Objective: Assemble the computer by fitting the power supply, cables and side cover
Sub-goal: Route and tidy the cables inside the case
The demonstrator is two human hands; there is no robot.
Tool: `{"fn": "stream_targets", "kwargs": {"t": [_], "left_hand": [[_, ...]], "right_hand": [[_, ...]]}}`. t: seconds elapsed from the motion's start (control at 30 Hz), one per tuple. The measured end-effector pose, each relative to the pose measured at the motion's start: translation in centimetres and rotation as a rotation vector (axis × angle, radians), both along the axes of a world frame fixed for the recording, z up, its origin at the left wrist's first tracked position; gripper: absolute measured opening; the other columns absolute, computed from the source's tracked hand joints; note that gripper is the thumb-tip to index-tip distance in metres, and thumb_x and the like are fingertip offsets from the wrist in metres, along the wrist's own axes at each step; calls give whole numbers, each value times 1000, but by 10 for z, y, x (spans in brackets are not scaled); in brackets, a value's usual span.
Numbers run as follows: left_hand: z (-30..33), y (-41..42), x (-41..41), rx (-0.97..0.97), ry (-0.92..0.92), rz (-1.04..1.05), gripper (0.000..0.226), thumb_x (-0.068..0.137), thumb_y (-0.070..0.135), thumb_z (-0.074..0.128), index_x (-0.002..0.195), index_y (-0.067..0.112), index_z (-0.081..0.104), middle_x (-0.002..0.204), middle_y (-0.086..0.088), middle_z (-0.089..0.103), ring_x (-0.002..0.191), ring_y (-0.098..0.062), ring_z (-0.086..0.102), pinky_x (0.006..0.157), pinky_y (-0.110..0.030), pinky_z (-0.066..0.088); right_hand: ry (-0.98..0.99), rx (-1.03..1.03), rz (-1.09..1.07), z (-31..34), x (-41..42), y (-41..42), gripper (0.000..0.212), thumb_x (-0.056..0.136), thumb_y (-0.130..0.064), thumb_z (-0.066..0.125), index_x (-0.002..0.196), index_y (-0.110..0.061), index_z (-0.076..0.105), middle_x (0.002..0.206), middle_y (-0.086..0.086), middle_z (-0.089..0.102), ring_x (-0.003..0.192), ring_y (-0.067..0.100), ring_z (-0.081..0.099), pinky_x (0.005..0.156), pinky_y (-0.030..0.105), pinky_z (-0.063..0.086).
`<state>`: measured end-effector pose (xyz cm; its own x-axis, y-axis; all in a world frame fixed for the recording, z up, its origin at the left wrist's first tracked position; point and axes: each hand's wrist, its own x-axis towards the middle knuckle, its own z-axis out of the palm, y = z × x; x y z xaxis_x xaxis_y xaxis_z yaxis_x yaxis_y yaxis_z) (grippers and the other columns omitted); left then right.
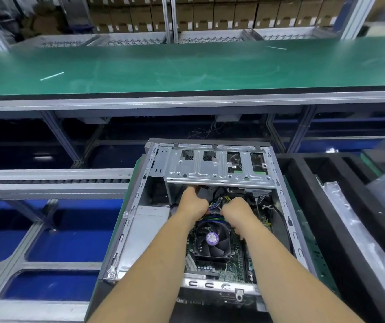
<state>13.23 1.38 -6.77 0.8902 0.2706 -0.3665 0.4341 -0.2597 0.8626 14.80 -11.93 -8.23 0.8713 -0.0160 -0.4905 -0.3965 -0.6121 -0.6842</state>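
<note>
An open computer case (140, 197) lies on its side in front of me with the side cover off. The grey power supply (148, 224) sits along the left inner wall. A bundle of coloured cables (219, 202) runs across the motherboard just above the black CPU fan (212, 238). My left hand (192, 202) and my right hand (237, 212) are both inside the case, fingers curled round this cable bundle from either side. The cable ends and connector are hidden by my hands. A silver drive cage (217, 165) spans the far end of the case.
A green conveyor belt (186, 66) runs across behind the case, with cardboard boxes stacked beyond it. A black foam tray (340, 206) with a silver antistatic bag (350, 224) stands at the right. Roller rails (53, 180) and blue bins lie at the left.
</note>
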Motion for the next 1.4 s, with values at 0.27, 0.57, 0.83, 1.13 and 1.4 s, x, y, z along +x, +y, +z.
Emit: {"fn": "stream_targets", "kwargs": {"t": [0.27,0.57,0.83,1.13,1.4], "left_hand": [[-1,2,-2,-27,0,38,34,80,-5,53,114,3,50,111,-23,62,102,-37,64,85,-48,56],[-6,3,-4,5,18,118,38,83,15,68,116,15,50,109,-11,64,107,-31,60,96,-49,51],[-5,8,-5,-100,87,294,12,77,7,64,84,5,55,84,-18,61,86,-36,64,75,-41,53],[-4,6,-4,-17,49,204,23,86,11,59,109,10,58,102,-17,65,102,-38,62,93,-50,53],[-6,3,1,-12,28,199,13,85,2,57,95,8,62,88,-10,63,96,-34,63,86,-39,54]], "right_hand": [[156,168,29,0,9,13,22,94,-4,50,104,1,69,68,9,64,47,13,46,43,17,32],[349,637,-58,5,16,12,14,92,-21,57,94,-8,61,80,9,62,55,15,44,45,25,28],[307,599,-136,-6,17,16,7,96,-2,53,99,-4,59,71,7,48,52,14,42,40,22,34],[270,561,-151,-7,16,16,9,93,2,52,91,-2,59,71,10,51,51,15,41,39,21,34],[292,580,-170,-9,16,13,7,92,3,56,94,-2,59,78,9,47,51,13,40,38,19,26]]}}
